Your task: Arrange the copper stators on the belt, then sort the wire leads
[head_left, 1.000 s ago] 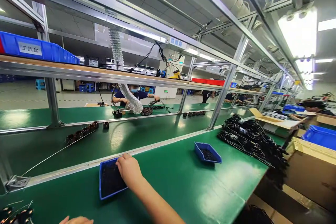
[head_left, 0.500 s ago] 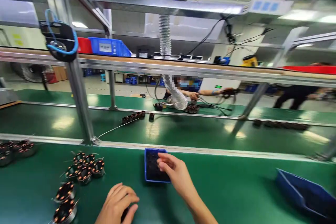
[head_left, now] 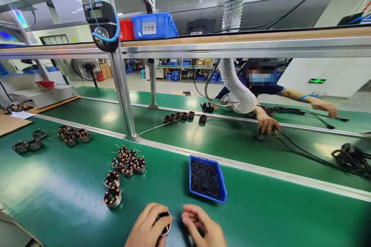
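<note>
My left hand [head_left: 149, 225] is closed around a motor stator [head_left: 165, 228], a metal ring with copper windings and a dark inner side, low over the bench. Close on its right is my right hand [head_left: 203, 227], fingers curled with thumb and fingertips drawn together; whatever they pinch is too small or hidden to name. Beyond it sits a blue bin [head_left: 222, 185] full of thin black tube pieces [head_left: 205, 177]. To the left of my hands, several stators [head_left: 127, 168] with loose wire ends stand grouped on the green bench.
More stators [head_left: 71, 136] stand at the far left. A metal post [head_left: 120, 92] rises from the bench edge, under a shelf with a blue box [head_left: 155, 27]. Across the bench a co-worker's hand [head_left: 268, 122] holds a stator near black cables [head_left: 352, 158]. A ribbed duct [head_left: 232, 81] hangs there.
My right hand has left the blue bin and come down beside my left hand. The stator in my left hand now shows clearly. The view has turned left.
</note>
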`<state>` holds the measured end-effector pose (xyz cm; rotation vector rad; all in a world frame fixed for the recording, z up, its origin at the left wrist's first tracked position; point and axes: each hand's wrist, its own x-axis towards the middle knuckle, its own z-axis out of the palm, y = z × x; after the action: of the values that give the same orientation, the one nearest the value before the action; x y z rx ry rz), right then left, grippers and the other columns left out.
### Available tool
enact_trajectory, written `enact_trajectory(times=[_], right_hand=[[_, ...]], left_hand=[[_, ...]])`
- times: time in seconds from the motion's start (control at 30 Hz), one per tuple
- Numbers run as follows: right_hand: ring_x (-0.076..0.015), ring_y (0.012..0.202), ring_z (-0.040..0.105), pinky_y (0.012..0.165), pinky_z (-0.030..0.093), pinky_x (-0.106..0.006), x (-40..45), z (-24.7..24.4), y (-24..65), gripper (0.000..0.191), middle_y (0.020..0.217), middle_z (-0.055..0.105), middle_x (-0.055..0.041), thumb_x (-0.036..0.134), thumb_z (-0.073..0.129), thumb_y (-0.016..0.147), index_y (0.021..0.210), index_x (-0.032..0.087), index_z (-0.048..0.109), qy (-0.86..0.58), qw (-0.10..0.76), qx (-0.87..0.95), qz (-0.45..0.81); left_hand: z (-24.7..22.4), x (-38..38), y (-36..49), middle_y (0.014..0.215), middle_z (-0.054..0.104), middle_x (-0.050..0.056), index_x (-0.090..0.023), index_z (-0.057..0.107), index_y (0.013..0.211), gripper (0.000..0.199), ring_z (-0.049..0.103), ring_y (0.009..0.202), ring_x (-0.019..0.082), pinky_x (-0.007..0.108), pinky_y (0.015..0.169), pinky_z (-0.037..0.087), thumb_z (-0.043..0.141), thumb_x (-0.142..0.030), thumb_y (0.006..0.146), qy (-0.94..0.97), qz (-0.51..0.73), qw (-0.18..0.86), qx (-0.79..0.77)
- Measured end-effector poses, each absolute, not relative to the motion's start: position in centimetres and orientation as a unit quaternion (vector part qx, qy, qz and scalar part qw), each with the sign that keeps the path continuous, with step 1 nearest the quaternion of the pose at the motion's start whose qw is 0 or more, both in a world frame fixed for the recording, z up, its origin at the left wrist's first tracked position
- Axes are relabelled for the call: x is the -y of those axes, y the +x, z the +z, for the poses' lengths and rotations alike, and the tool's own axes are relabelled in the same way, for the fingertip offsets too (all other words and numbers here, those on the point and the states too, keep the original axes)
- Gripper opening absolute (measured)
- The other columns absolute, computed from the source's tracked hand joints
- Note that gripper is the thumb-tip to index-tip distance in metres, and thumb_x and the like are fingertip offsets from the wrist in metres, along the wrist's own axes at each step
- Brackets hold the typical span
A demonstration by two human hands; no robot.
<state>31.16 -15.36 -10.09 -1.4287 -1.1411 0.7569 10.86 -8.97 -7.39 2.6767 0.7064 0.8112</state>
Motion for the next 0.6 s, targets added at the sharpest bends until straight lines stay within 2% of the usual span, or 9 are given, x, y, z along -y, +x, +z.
enact_trajectory(times=[0.17,0.4,0.6], right_hand=[[-0.0199,0.079,0.077,0.075,0.061,-0.023,15.0,-9.7,31.4,0.028,0.089,0.080,-0.0056,0.046,0.062,0.092,0.105,0.024,0.075,-0.590,0.522,0.546,0.285],[-0.0174,0.077,0.077,0.073,0.060,-0.020,14.7,-9.3,30.4,0.020,0.087,0.080,-0.0029,0.038,0.062,0.094,0.103,0.025,0.074,-0.578,0.519,0.562,0.286],[-0.0186,0.076,0.077,0.073,0.061,-0.022,14.7,-10.0,30.2,0.019,0.088,0.080,-0.0039,0.038,0.065,0.092,0.101,0.026,0.077,-0.562,0.524,0.564,0.304]], left_hand=[[-7.2,8.9,10.9,0.115,0.068,0.007,-0.025,0.060,0.116,0.057,0.065,0.105,0.023,0.033,0.090,0.059,0.048,0.002,0.067,0.917,0.305,0.118,-0.230],[-7.1,8.8,11.0,0.115,0.069,0.007,-0.024,0.059,0.116,0.055,0.066,0.106,0.023,0.032,0.091,0.059,0.047,0.002,0.069,0.918,0.310,0.107,-0.225],[-7.3,9.1,11.3,0.117,0.069,0.007,-0.023,0.058,0.119,0.054,0.067,0.106,0.021,0.030,0.092,0.059,0.049,0.000,0.072,0.908,0.316,0.106,-0.256]])
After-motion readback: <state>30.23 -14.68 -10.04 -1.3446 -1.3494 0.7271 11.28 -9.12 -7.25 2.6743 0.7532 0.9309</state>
